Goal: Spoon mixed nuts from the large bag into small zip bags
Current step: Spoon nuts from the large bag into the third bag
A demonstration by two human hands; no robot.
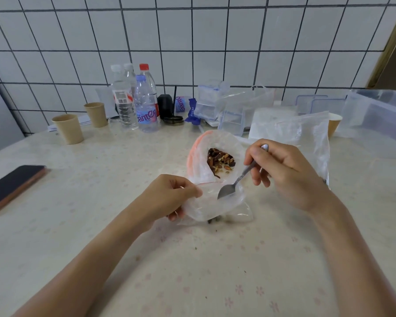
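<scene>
The large clear bag [198,154] with a pink zip rim lies open on the table, a heap of mixed nuts [221,161] showing inside it. My left hand [169,197] pinches the edge of a small clear zip bag [215,208] just in front of it; a few dark nuts show at that bag's bottom. My right hand [286,170] grips a metal spoon [233,183] by the handle. The spoon's bowl points down-left, sits at the small bag's mouth, and looks empty.
Several water bottles [144,104] and two paper cups [69,128] stand at the back left. Clear plastic boxes [375,120] and more zip bags [304,131] crowd the back right. A phone [12,186] lies at the left edge.
</scene>
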